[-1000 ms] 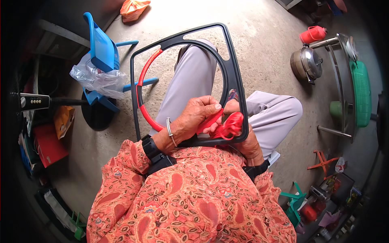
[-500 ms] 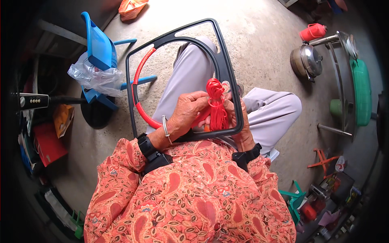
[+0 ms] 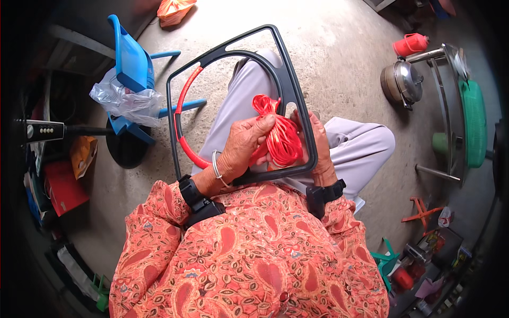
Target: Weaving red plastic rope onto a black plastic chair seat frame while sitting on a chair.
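Observation:
A looped hank of shiny red cord (image 3: pixel 284 140) hangs from my left hand (image 3: pixel 245 140), which pinches its gathered upper part between thumb and fingers. The lower loops fan out downward to the right. Around my hands lies a black, roughly rectangular frame (image 3: pixel 293 87) with a round inner ring, resting across my lap. Red wrapping (image 3: pixel 186 90) covers the ring's left side, with a short bare black gap in it. My right hand (image 3: pixel 319 146) is behind the frame's right bar, its fingers stretched upward and apart from the hank's top; the bar and cord hide part of it.
A blue chair (image 3: pixel 130 63) with a clear plastic bag (image 3: pixel 124 98) stands to the left. On the right are a lidded metal pot (image 3: pixel 405 82), a red flask (image 3: pixel 411 44) and a metal rack with a green basket (image 3: pixel 472 122). An orange bag (image 3: pixel 175 11) lies far off.
My left hand has taken the hank by its upper part, and the loops have spread and tilted. My right hand has let go of its top and shifted slightly right and up.

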### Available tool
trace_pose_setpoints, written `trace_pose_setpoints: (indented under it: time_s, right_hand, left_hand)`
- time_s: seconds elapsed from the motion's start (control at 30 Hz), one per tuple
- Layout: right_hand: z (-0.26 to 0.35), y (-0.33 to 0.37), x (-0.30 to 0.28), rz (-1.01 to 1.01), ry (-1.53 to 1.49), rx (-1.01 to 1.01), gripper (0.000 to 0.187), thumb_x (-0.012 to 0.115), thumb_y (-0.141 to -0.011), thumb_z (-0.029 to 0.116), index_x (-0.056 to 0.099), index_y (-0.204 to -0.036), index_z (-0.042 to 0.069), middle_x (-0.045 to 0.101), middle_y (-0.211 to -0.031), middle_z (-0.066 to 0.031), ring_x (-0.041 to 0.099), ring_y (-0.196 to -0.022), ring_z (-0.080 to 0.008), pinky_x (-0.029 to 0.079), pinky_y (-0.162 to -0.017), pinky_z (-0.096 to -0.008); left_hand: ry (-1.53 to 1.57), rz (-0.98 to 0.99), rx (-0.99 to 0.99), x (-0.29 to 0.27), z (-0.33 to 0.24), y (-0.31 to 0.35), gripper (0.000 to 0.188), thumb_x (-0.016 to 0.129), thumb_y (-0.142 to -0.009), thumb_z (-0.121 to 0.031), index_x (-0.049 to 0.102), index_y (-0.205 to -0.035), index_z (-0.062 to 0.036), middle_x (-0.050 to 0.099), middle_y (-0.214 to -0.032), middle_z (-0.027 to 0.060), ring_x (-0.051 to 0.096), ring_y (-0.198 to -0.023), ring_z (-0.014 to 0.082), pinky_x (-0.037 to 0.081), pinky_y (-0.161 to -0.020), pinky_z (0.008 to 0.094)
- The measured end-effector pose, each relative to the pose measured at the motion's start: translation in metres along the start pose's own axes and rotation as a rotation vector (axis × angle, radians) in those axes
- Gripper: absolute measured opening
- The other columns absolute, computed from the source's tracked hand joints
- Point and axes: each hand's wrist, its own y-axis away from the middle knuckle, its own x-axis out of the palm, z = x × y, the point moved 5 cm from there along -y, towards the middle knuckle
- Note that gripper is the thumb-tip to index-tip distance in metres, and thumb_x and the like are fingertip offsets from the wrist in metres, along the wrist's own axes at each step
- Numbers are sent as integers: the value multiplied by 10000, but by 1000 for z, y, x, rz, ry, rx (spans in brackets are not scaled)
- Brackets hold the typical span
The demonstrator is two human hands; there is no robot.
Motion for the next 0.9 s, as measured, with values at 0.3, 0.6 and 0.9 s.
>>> trace_pose_setpoints:
  time_s: [0.3,0.6,0.9]
  right_hand:
    - [-11,43,7,654,-91,-130,505,559,-924,90,389,-1394,16,495,-1356,-81,515,-1184,-164,432,-1016,-311]
    - [-34,-20,-15,215,-514,185,409,526,-959,286,487,-1288,45,588,-1203,-58,576,-1059,-217,483,-930,-358]
    - [106,47,-48,61,-486,-225,376,515,-954,438,446,-845,84,347,-627,27,364,-588,-110,347,-603,-263]
  left_hand:
    - [276,1,-117,1,15,-3,363,479,-994,-340,589,-1027,4,637,-848,68,611,-628,129,471,-475,249]
    - [176,96,-199,4,18,-3,613,362,-991,-510,578,-1043,62,633,-741,144,618,-525,197,467,-407,268]
    - [146,66,-201,-5,12,-4,695,338,-976,-562,615,-965,76,621,-737,156,595,-513,213,435,-389,271]
